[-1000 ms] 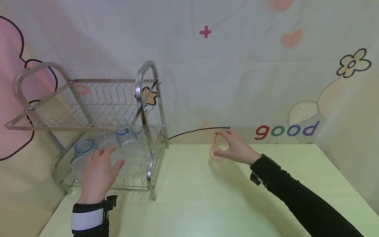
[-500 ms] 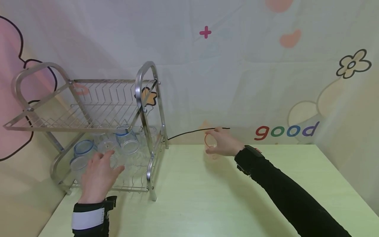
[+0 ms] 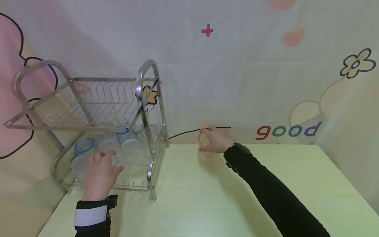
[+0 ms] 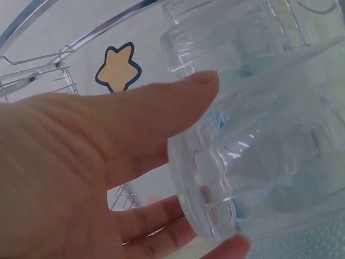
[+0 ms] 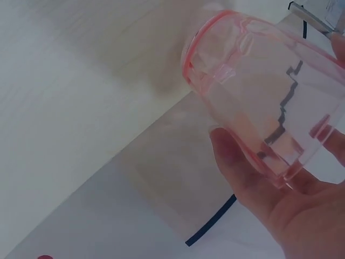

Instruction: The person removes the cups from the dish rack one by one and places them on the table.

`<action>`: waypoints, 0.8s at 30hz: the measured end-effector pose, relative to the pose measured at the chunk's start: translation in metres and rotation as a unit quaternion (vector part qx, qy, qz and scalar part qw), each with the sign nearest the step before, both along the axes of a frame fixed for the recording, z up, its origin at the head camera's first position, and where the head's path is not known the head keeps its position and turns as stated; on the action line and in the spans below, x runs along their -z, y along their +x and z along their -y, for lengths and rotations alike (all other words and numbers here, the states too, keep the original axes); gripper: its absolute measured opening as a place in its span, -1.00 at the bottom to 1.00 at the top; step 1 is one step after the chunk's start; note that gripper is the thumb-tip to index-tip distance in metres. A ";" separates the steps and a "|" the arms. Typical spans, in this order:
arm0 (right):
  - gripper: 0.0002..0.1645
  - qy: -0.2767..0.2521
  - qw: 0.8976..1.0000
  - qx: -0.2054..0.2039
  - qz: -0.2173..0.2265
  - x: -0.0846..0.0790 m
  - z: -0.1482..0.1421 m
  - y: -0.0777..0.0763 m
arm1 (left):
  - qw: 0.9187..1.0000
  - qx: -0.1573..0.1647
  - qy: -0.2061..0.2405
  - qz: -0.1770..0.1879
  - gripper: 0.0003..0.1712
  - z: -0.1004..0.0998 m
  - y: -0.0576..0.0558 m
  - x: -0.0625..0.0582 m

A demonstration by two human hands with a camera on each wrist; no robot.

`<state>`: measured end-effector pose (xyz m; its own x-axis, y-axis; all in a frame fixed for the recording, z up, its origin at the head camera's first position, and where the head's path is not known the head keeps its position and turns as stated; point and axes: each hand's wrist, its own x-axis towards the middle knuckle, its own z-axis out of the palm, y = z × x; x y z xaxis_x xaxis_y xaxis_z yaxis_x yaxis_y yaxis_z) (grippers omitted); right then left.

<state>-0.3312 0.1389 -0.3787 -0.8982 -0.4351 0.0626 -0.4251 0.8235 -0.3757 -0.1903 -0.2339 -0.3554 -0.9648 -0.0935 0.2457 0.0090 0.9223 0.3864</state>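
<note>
My right hand (image 3: pixel 218 141) holds a see-through pink-rimmed glass (image 5: pixel 248 75) between thumb and fingers, near the table's back edge. In the right wrist view the glass is tilted, and its far end is partly behind my fingers. My left hand (image 3: pixel 99 174) is at the front of the metal rack's lower shelf. Its thumb and fingers are spread about the base of a clear faceted glass (image 4: pixel 275 156) in the left wrist view. Whether they grip that glass cannot be told. Behind it more clear glass shows.
The two-tier metal dish rack (image 3: pixel 145 121) stands at the left of the pale table (image 3: pixel 189 197). Blue-rimmed glasses (image 3: pixel 128 141) and other clear glasses stand on its lower shelf, under the wire upper shelf. A printed cloth (image 3: pixel 231 82) hangs behind the table.
My right hand has moved left with the pink-rimmed glass, toward the rack. My left hand has stayed at almost the same place by the lower shelf.
</note>
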 end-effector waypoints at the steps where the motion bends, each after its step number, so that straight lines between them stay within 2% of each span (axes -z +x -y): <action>1: -0.10 0.002 1.000 0.003 -0.002 0.001 0.001 -0.001 | 1.000 -0.001 -0.002 -0.007 -0.38 -0.001 -0.001 0.000; 4: -0.11 0.007 1.000 0.010 -0.004 0.003 0.004 -0.002 | 1.000 -0.006 0.000 -0.009 -0.32 -0.001 -0.002 0.000; 12: -0.11 0.014 0.999 0.031 0.019 0.003 0.012 -0.002 | 0.999 -0.003 0.014 0.046 -0.23 0.000 -0.004 0.002; 24: -0.08 0.020 0.998 0.038 0.037 0.004 0.015 -0.006 | 0.996 -0.001 0.007 0.084 -0.14 0.004 -0.010 0.005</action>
<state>-0.3370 0.1237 -0.3831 -0.9300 -0.3669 -0.0214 -0.3336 0.8673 -0.3694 -0.2003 -0.2381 -0.3603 -0.9920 -0.0980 0.0798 -0.0589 0.9169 0.3947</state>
